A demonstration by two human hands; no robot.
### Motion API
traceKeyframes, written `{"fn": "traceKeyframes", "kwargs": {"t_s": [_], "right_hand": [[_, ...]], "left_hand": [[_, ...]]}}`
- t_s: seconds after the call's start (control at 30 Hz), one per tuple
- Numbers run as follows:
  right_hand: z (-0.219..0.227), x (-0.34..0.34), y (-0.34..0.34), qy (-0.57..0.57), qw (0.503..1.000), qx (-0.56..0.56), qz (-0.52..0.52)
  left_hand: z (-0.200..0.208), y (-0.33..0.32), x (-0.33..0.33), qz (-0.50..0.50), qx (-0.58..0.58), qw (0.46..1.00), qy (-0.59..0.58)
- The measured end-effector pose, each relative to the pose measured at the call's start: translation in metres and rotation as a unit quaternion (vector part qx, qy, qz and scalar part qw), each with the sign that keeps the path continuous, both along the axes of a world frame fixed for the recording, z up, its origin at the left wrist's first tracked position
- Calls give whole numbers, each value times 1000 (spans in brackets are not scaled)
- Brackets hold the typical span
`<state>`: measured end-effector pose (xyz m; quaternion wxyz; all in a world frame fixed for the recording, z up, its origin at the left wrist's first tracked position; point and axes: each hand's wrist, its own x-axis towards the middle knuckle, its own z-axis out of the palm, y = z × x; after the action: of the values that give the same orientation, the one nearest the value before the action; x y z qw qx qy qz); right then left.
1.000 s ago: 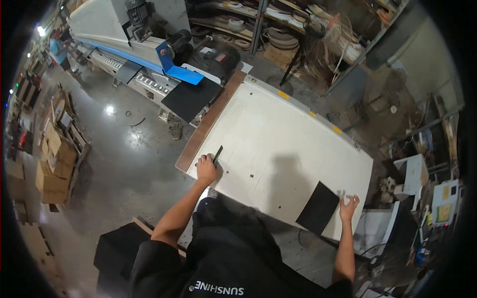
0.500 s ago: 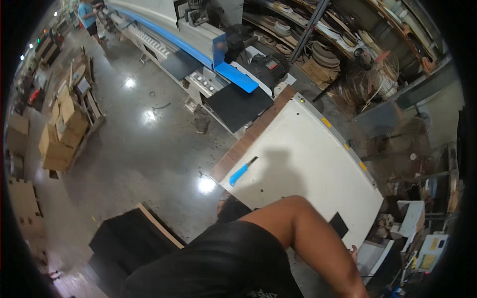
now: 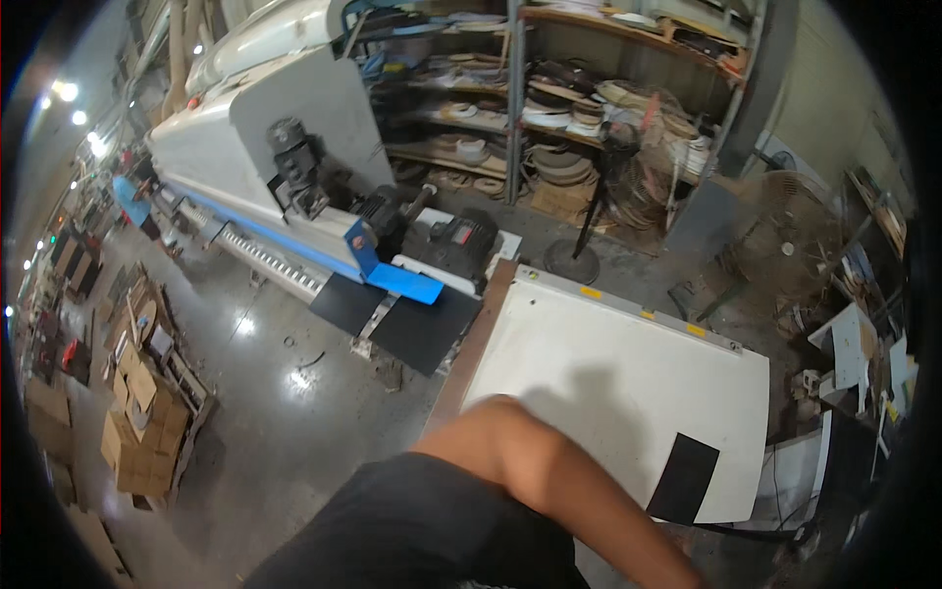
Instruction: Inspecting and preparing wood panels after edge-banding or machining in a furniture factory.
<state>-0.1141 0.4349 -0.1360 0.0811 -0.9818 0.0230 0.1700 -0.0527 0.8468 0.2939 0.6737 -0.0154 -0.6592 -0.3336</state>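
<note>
My left arm, bent at the elbow, reaches from a black sleeve across the near side of a white tabletop [image 3: 549, 344]. Its forearm runs down to the right and leaves the picture at the lower edge, so my left hand is out of sight. Beside that forearm, at the table's near edge, a small blurred skin-coloured patch [image 3: 677, 536] shows, perhaps part of my right hand; no fingers can be made out. Close by, a flat black rectangular piece [image 3: 686, 478] lies on the tabletop. A brown strip [image 3: 488, 314] borders the table's left side.
Ahead to the left stands a long white machine [image 3: 245, 147] with a blue guard [image 3: 407, 284] and a black panel [image 3: 427, 329] at its end. Cardboard boxes [image 3: 147, 432] sit at the left. Behind are loaded shelves [image 3: 564, 123] and a fan [image 3: 785, 240]. Another person [image 3: 132, 201] stands far left.
The view has tilted up and swung, showing more machine and shelving. The black piece shows more fully beside my forearm. The blue utility knife seen earlier on the tabletop no longer shows.
</note>
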Motion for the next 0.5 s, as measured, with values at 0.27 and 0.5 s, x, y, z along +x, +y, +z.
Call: {"fn": "traceKeyframes", "kwargs": {"t_s": [0.27, 0.5], "right_hand": [[241, 138, 274, -249, 876, 405, 83], [443, 112, 536, 16, 378, 705, 600]], "left_hand": [[-241, 227, 104, 405, 640, 649, -71], [-322, 301, 83, 548, 706, 425, -144]]}}
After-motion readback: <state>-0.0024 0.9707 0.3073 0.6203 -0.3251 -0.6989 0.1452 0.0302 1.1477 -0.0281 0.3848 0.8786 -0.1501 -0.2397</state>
